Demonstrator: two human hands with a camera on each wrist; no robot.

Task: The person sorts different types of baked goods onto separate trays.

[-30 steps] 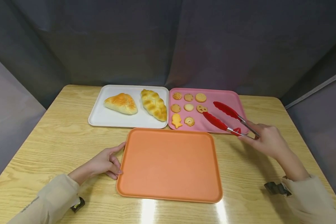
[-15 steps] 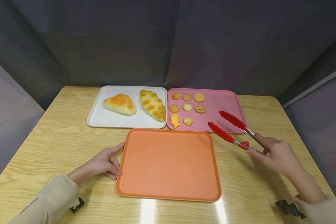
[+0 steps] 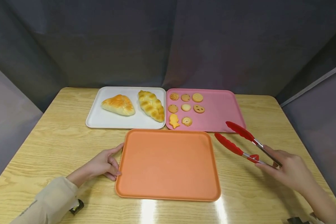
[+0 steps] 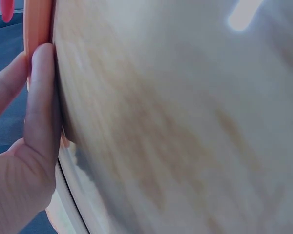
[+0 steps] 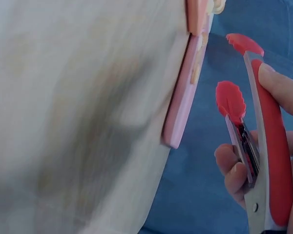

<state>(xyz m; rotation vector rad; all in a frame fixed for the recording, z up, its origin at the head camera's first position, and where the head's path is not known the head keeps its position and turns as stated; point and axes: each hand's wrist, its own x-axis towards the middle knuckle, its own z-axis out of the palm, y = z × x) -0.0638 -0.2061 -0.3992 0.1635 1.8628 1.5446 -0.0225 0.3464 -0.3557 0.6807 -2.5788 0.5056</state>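
Observation:
My right hand [image 3: 289, 169] grips a pair of red-tipped metal tongs [image 3: 231, 145], whose arms stand spread with nothing between the tips. They hang above the table, right of the orange tray [image 3: 169, 165] and just in front of the pink tray [image 3: 218, 107]. In the right wrist view the tongs [image 5: 273, 146] show a red handle grip under the thumb. My left hand [image 3: 102, 163] rests at the orange tray's left edge, thumb and forefinger touching its rim. In the left wrist view, fingers [image 4: 41, 97] lie against the rim [image 4: 37, 24].
Several cookies [image 3: 186, 107] lie in rows on the pink tray's left part. A white tray [image 3: 96, 119] beside it bears a triangular bread [image 3: 119, 105] and a braided bread [image 3: 151, 105]. Dark curtains [image 3: 114, 43] stand behind the wooden table [image 3: 56, 130].
My right hand has drawn the tongs back toward me and to the right, from over the pink tray to in front of it. The left hand stays at the orange tray.

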